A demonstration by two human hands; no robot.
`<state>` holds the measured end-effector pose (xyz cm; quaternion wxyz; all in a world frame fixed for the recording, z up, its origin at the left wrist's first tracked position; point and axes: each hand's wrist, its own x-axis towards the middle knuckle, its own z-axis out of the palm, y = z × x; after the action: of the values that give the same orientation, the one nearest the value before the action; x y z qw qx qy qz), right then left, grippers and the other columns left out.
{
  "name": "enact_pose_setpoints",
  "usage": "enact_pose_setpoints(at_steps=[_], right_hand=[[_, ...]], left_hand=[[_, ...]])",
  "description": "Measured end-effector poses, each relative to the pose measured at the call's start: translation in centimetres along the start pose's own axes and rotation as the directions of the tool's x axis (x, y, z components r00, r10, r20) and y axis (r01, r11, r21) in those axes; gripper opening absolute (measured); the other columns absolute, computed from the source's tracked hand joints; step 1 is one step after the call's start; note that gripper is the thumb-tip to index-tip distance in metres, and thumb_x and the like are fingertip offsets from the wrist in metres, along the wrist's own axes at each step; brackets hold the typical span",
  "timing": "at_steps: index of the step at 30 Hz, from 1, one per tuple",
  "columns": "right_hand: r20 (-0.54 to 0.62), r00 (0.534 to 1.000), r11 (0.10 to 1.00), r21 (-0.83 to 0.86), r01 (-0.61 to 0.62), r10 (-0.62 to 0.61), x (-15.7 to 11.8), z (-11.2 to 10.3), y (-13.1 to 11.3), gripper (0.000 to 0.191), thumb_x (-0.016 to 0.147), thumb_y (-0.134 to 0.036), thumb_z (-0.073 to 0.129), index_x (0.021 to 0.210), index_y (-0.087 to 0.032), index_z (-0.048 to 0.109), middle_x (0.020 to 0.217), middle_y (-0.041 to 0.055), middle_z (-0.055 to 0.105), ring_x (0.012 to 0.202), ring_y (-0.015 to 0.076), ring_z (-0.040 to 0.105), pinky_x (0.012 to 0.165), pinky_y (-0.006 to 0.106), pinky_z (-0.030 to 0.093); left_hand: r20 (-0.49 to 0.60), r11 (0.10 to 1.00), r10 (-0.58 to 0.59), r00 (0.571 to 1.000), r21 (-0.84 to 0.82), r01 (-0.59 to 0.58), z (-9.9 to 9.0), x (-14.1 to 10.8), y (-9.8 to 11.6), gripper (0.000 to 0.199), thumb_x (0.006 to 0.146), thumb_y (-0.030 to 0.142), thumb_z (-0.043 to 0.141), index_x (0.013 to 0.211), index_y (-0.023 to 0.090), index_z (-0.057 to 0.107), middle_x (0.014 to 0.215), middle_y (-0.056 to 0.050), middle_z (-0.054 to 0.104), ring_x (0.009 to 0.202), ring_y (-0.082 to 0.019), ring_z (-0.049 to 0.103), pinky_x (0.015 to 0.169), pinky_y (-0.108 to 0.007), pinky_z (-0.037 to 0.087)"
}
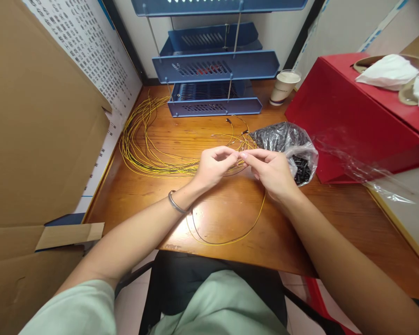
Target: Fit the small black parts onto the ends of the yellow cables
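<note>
Both my hands meet over the middle of the wooden table, fingertips touching. My left hand (216, 165) is pinched, and so is my right hand (270, 170); what sits between the fingertips is too small to make out. A yellow and black wire (246, 237) loops down from my hands across the table front. Behind and left of them lies a coil of yellow and black wires (136, 153), its ends with small dark connectors (228, 121) just beyond my fingers. Beside my right hand rests a clear plastic bag (282, 137) of small black parts (302, 170), its mouth toward me.
Blue stacked trays (214, 107) stand at the back of the table (143, 223). A paper cup (284, 88) is right of them. A red box (338, 125) with tape rolls and white tissue takes the right side. Cardboard (38, 139) rises on the left.
</note>
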<state>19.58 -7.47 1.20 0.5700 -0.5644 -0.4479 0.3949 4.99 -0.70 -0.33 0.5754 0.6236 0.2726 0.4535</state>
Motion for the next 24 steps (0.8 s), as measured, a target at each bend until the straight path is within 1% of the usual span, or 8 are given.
enact_pose_setpoints(at_steps=[3,6,8,11,14,17,21,24], right_hand=[[-0.014,0.996,0.995,-0.050,0.091,-0.092,0.0,0.0,0.2,0.019,0.080,-0.037,0.077,0.085,-0.019,0.079,0.071,0.0003,0.069,0.052,0.0078,0.046,0.048,0.024,0.034],[-0.024,0.980,0.969,-0.159,0.190,-0.196,0.0,0.1,0.2,0.016,0.082,-0.034,0.074,0.082,-0.019,0.077,0.079,0.0025,0.073,0.060,0.0110,0.055,0.052,0.025,0.040],[-0.027,0.968,0.944,-0.229,0.238,-0.251,-0.1,0.1,0.1,0.015,0.084,-0.033,0.072,0.083,-0.018,0.076,0.081,0.0030,0.074,0.061,0.0120,0.057,0.054,0.026,0.042],[-0.014,0.934,0.878,-0.344,0.332,-0.358,-0.2,0.1,0.1,0.013,0.088,-0.030,0.068,0.086,-0.019,0.073,0.080,0.0023,0.072,0.056,0.0106,0.053,0.053,0.026,0.041],[0.031,0.875,0.782,-0.435,0.447,-0.483,-0.3,0.0,0.2,0.010,0.091,-0.027,0.064,0.087,-0.020,0.070,0.080,0.0013,0.070,0.053,0.0093,0.048,0.053,0.027,0.039],[0.070,0.834,0.735,-0.437,0.519,-0.547,-0.4,-0.1,0.3,0.009,0.094,-0.026,0.062,0.089,-0.020,0.068,0.081,0.0014,0.068,0.056,0.0102,0.050,0.053,0.027,0.039],[0.115,0.791,0.699,-0.404,0.590,-0.601,-0.4,-0.2,0.4,0.009,0.095,-0.026,0.063,0.090,-0.021,0.068,0.081,0.0009,0.067,0.057,0.0103,0.051,0.055,0.028,0.041],[0.120,0.789,0.711,-0.368,0.599,-0.602,-0.4,-0.3,0.5,0.008,0.094,-0.026,0.065,0.089,-0.022,0.070,0.080,0.0008,0.068,0.059,0.0108,0.052,0.055,0.028,0.042]], left_hand=[[0.030,1.000,-0.008,1.000,-0.018,0.009,0.0,0.0,0.1,0.030,0.077,0.043,0.078,0.072,0.014,0.072,0.064,-0.001,0.067,0.060,-0.010,0.057,0.064,-0.025,0.047],[0.072,0.999,-0.008,0.997,-0.051,0.012,-0.1,0.0,0.3,0.029,0.079,0.041,0.075,0.072,0.014,0.070,0.062,0.000,0.065,0.057,-0.008,0.053,0.061,-0.024,0.044],[0.095,0.996,-0.031,0.995,-0.080,0.039,-0.1,0.0,0.3,0.028,0.081,0.040,0.073,0.073,0.013,0.069,0.062,0.000,0.065,0.056,-0.008,0.050,0.058,-0.023,0.041],[0.174,0.970,-0.134,0.975,-0.179,0.166,-0.1,0.1,0.3,0.028,0.081,0.040,0.071,0.075,0.014,0.065,0.061,0.001,0.061,0.050,-0.006,0.044,0.050,-0.022,0.034],[0.308,0.907,-0.217,0.926,-0.287,0.308,-0.2,0.1,0.4,0.028,0.080,0.040,0.071,0.076,0.015,0.061,0.059,0.004,0.056,0.046,-0.005,0.038,0.048,-0.021,0.032],[0.389,0.861,-0.243,0.889,-0.336,0.382,-0.4,0.0,0.9,0.027,0.082,0.040,0.070,0.079,0.015,0.059,0.057,0.006,0.050,0.043,-0.005,0.033,0.048,-0.021,0.036],[0.435,0.817,-0.254,0.864,-0.382,0.432,-0.6,-0.2,1.4,0.026,0.082,0.036,0.070,0.077,0.015,0.056,0.057,0.006,0.049,0.043,-0.004,0.032,0.051,-0.021,0.040],[0.455,0.806,-0.248,0.855,-0.393,0.442,-0.7,-0.2,1.5,0.025,0.082,0.035,0.070,0.075,0.014,0.057,0.058,0.005,0.050,0.045,-0.005,0.037,0.053,-0.022,0.042]])
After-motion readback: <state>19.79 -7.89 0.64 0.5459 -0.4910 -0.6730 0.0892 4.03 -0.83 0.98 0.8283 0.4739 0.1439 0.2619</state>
